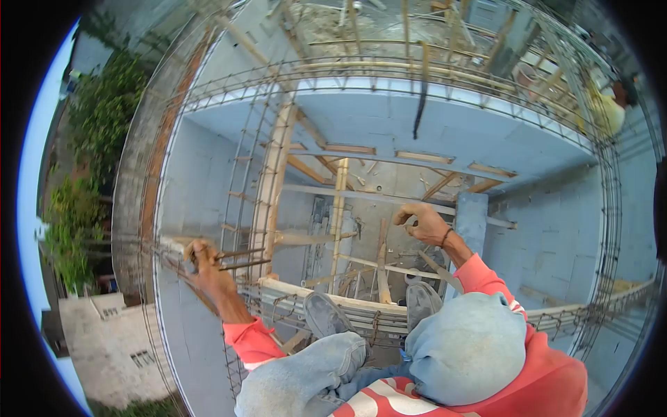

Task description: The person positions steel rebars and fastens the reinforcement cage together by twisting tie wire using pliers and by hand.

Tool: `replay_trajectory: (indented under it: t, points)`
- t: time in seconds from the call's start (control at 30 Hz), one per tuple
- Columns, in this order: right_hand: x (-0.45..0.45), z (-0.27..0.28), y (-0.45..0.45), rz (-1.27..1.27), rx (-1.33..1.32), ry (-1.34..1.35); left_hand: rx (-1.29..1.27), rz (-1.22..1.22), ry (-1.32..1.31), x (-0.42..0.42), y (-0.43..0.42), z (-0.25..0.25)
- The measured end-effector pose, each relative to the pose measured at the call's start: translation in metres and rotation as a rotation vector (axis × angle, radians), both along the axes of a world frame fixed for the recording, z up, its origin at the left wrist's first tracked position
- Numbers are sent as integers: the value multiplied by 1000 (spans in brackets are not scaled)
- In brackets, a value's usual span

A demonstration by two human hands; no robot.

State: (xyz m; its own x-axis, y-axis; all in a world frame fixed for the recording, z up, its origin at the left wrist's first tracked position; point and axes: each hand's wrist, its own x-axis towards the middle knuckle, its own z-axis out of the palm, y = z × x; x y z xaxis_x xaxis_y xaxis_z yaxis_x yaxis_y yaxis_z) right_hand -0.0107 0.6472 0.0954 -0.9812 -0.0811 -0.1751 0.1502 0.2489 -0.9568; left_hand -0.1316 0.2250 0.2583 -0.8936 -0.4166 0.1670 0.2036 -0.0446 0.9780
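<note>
My left hand (207, 263), slightly blurred, is closed at the top of the left wall. Two dark, nearly parallel metal bars (243, 258), which look like the long handles of pincers, stick out rightward from its grip; the other end is hidden by the hand. Beside it runs a rebar cage (246, 160) along a wooden beam (276, 160). My right hand (425, 224) hangs in the air over the room below, fingers loosely curled with a gap to the thumb. Nothing shows in it, and a dark band circles the wrist.
I squat high on boards and rebar (375, 313), my shoes (326, 316) near the edge. Below lies a deep drop to a littered floor (375, 181) with wooden props (340, 201). Light block walls (445, 125) surround it, topped with rebar. A dark rod (421, 97) hangs ahead.
</note>
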Motion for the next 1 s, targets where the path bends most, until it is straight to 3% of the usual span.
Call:
replay_trajectory:
  t: [0.03,0.07,0.13,0.17,0.2,0.27,0.37,0.4,0.47,0.6,0.63,0.7,0.8,0.83,0.9,1.0]
  points:
    - [11,-12,12,23,377,-17,-15,-25,-11,-1,-1,6]
    - [20,-7,15,-73,518,21,-101,-63,-31,-2,-2,6]
    - [15,30,10,-331,201,81,-173,-176,-43,-6,14,2]
    - [8,53,3,-369,129,154,-344,-297,-26,-4,29,0]
    - [-1,76,-6,-326,35,281,-516,-412,2,-3,48,-2]
    - [-17,120,-33,-185,30,526,-494,-545,-3,2,94,1]
    - [-37,137,-86,-33,-122,663,-436,-727,22,18,155,15]
    - [-39,141,-93,-59,-110,664,-350,-762,-25,20,169,19]
    - [-40,149,-98,83,-234,206,-172,-809,-101,19,184,28]
    - [-33,104,-71,60,-113,320,134,-716,-157,-41,146,10]
    - [-29,107,-64,51,-102,322,141,-728,-154,-56,135,5]
    - [-16,118,-38,57,371,114,109,-590,-126,-80,121,0]
    - [-6,104,-4,-31,544,27,267,-582,-129,-128,99,16]
    - [-9,102,5,-36,550,24,273,-589,-129,-134,105,28]
    - [-10,106,18,-110,580,200,45,-593,-55,-147,122,51]
    - [-24,143,33,-163,483,208,90,-648,-12,-173,142,92]
